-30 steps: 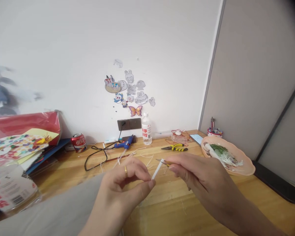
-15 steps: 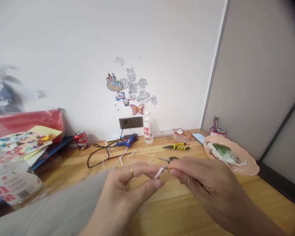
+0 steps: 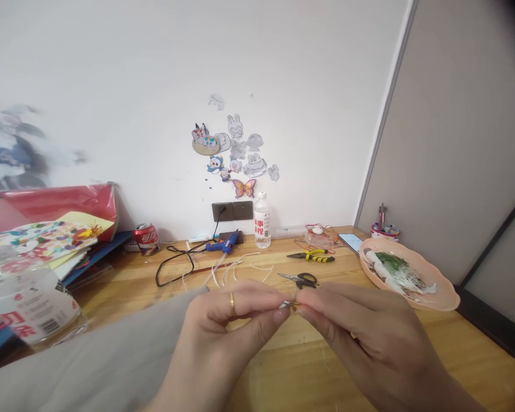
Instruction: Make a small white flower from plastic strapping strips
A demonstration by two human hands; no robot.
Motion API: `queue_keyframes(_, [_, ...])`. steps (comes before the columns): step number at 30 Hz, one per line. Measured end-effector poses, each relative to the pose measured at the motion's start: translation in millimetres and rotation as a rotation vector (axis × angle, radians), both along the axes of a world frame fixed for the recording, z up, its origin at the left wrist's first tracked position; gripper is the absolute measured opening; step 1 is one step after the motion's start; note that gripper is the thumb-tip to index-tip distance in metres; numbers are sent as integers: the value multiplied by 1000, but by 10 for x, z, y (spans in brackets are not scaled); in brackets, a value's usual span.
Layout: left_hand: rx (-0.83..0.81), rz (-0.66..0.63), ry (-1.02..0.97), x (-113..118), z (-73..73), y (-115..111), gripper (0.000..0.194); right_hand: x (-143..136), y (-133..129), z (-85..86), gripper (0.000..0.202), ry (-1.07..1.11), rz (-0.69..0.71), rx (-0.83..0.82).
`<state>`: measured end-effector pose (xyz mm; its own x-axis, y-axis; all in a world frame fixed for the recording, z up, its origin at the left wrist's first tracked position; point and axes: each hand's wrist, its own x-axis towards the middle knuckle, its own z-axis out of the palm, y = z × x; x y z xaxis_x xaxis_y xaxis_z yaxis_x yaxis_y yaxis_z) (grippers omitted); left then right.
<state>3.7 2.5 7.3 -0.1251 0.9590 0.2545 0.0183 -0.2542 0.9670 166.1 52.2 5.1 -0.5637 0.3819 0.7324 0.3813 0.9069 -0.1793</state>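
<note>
My left hand (image 3: 236,326), with a gold ring on one finger, pinches a small white strip (image 3: 285,304) between thumb and fingertips. My right hand (image 3: 364,332) is closed on a thin yellowish piece (image 3: 294,305) whose tip meets the strip; most of it is hidden by the fingers. The fingertips of both hands almost touch above the wooden table (image 3: 283,357). Just beyond them lie small scissors with black handles (image 3: 305,280). Farther back are pliers with yellow and black handles (image 3: 317,256).
A blue glue gun (image 3: 225,243), black cable and white cords lie behind my left hand. A bottle (image 3: 262,223) and red can (image 3: 146,239) stand near the wall. At right is a pink plate (image 3: 444,286); papers (image 3: 47,240) and a large clear container (image 3: 34,309) are at left.
The view has shifted slightly, and my fingertips have come closer together. Less of the white strip shows, now lying flatter, and more of the scissors is visible.
</note>
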Motion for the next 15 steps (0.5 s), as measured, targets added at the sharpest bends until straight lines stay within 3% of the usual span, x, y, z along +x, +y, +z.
queue_keyframes(5, [-115,0,-143,26,-6,2,11,-28,-3,-99,8,67,-120,254])
queue_keyframes(9, [-200,-58,-253,48,2,-5,8,-39,36,-156,16,60,-177,534])
queue_keyframes(15, [-170,-14,-234,38,-37,43,5,-74,174,-266,18,103,-159,783])
